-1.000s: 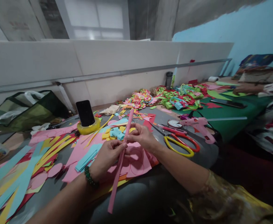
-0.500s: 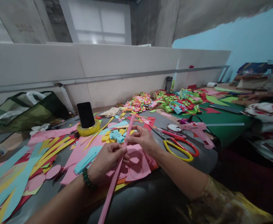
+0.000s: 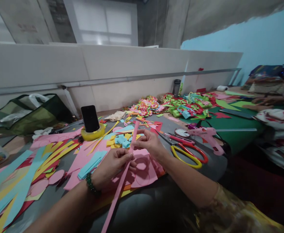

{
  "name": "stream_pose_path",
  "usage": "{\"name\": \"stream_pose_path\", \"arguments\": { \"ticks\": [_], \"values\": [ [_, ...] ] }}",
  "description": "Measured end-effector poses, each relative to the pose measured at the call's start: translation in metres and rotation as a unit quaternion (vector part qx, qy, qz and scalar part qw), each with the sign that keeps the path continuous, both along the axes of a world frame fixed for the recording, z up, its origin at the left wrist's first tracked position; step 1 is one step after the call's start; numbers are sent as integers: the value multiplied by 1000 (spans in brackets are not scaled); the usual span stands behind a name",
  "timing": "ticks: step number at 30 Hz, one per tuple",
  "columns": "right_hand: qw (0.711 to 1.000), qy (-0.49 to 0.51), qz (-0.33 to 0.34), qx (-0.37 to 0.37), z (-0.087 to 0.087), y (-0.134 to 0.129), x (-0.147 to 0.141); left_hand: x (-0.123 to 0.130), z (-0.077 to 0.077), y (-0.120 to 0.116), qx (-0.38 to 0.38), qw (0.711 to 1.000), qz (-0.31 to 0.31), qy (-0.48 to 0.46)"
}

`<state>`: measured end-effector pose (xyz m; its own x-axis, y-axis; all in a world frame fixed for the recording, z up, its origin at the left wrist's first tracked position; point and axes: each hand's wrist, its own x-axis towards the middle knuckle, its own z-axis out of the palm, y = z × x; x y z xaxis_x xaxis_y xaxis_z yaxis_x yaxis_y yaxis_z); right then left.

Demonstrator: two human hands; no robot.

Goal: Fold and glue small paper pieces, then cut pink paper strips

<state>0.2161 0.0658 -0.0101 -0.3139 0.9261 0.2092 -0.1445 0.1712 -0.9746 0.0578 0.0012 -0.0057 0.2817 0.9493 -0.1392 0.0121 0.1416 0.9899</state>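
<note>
A long, narrow pink strip, which looks like paper or felt, slants from the lower edge of the view up between my hands. My left hand, with a green bead bracelet at the wrist, pinches it near the middle. Just above, my right hand grips the same strip between thumb and fingers, its short top end sticking out. Beneath them lies a pink sheet with circles drawn on it. Small folded blue and yellow pieces sit just beyond my hands, and blue strips lie left of them.
Scissors with yellow and red handles and a pink glue gun lie to the right. A phone leans in a yellow tape roll. Colourful piles stand at the back. Another person's hand rests at far right.
The strip's top end has shifted slightly left and down. Both hands keep their pinch on it, almost unmoved. The whole view has shifted slightly.
</note>
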Motion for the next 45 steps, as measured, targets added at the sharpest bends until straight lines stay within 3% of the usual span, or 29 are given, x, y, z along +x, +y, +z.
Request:
{"name": "stream_pose_path", "arguments": {
  "ticks": [7,13,19,23,45],
  "values": [
    [999,-30,3,15,-2,-2,-4,3,-8,9,29,999,36,-8],
    [999,-9,41,3,0,-2,-3,-1,-8,5,31,999,14,6],
    [999,-33,14,20,0,-3,-3,2,-7,7,17,999,33,0],
    [999,-36,30,27,-1,-3,-4,4,-6,9,42,998,48,-10],
    [1000,-15,6,13,1,-2,-1,3,-10,8,38,998,37,15]
  ]
}}
